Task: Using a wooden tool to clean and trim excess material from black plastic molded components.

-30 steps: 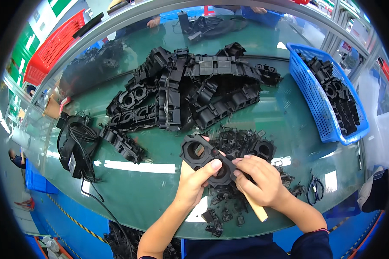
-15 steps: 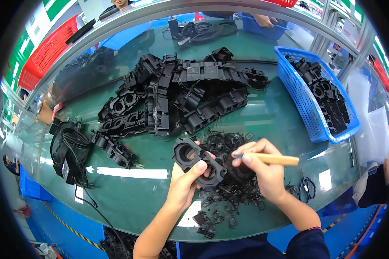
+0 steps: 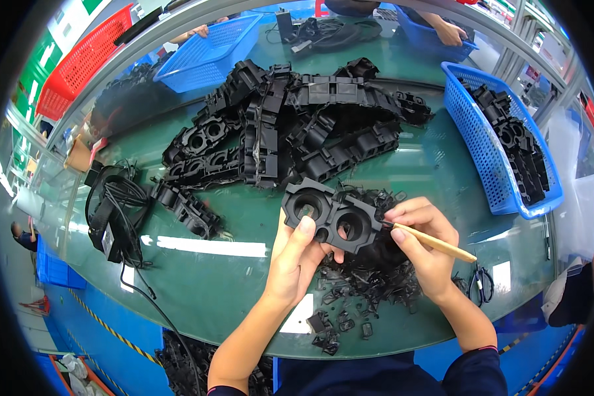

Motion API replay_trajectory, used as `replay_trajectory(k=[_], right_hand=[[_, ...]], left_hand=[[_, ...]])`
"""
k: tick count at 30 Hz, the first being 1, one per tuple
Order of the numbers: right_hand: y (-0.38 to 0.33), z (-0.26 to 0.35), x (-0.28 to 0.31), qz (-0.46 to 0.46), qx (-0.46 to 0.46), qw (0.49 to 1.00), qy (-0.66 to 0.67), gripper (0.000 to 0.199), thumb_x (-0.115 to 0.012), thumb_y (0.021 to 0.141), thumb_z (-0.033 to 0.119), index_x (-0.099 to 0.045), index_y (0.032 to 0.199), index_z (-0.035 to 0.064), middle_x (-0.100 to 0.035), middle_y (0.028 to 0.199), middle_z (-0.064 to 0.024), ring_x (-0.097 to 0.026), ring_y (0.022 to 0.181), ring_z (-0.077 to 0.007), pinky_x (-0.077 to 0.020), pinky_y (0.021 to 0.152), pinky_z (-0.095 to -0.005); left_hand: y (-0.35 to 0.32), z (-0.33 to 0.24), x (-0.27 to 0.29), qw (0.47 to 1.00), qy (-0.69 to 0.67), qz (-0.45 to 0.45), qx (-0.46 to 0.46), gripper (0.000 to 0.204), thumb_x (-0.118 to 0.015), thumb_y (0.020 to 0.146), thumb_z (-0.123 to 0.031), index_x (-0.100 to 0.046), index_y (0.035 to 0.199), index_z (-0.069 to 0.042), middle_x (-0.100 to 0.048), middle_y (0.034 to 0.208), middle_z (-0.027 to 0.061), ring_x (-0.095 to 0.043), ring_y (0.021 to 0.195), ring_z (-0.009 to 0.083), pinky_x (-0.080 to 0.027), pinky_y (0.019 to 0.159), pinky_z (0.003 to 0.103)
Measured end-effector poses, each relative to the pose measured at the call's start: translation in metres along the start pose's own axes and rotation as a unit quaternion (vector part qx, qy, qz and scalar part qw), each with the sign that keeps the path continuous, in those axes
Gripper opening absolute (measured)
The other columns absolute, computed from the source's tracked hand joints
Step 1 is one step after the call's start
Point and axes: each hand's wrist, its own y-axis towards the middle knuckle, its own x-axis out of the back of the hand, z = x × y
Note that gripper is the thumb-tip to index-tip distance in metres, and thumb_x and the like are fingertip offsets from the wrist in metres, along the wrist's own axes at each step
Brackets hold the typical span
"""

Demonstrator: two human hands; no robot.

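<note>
My left hand [image 3: 290, 264] holds a black moulded plastic part [image 3: 328, 216] with two large round openings, its thumb pressed on the front face. Pinched in my right hand [image 3: 431, 245] is a wooden-handled tool [image 3: 445, 247] with a thin dark tip. That tip meets the right edge of the part, or lies just beside it; I cannot tell whether they touch. Beneath both hands lies a pile of black plastic scraps [image 3: 376, 287], partly hidden by the part and my right hand.
Joined black mouldings [image 3: 257, 135] are heaped across the table's middle. A blue basket [image 3: 472, 148] of similar parts stands at right, with small snips [image 3: 484, 285] nearer me. Coiled black cable [image 3: 122, 198] lies at left. Across the table are another blue basket [image 3: 211, 49] and other people's hands.
The part has turned more level, and the tool's tip has come to its right edge. The whole view has shifted slightly. At the far left, a person's hand now shows by the blue basket.
</note>
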Motion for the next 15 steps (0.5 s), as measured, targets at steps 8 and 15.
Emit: replay_trajectory(k=[8, 15], right_hand=[[-0.004, 0.006, 0.001, -0.022, -0.029, 0.999, 0.002, 0.012, -0.060, 0.079, -0.006, -0.055, 0.091, -0.0041, -0.061, 0.083, -0.0116, -0.062, 0.075, -0.0157, -0.0501, 0.068, -0.0252], [0.003, 0.018, 0.007, 0.043, 0.166, 0.974, -0.147, 0.023, -0.066, 0.073, -0.003, -0.055, 0.093, 0.0002, -0.063, 0.093, -0.0155, -0.062, 0.088, -0.0245, -0.0490, 0.078, -0.0354]], left_hand=[[0.003, -0.002, 0.000, 0.998, -0.049, 0.044, 0.014, 0.052, -0.036, 0.094, -0.043, -0.041, 0.120, 0.002, -0.051, 0.117, 0.0210, -0.056, 0.102, 0.0300, -0.053, 0.076, 0.045], [0.000, 0.001, -0.003, 0.992, -0.108, 0.042, 0.048, 0.048, -0.053, 0.090, -0.022, -0.028, 0.125, -0.001, -0.045, 0.123, 0.0186, -0.051, 0.112, 0.0305, -0.046, 0.092, 0.052]])
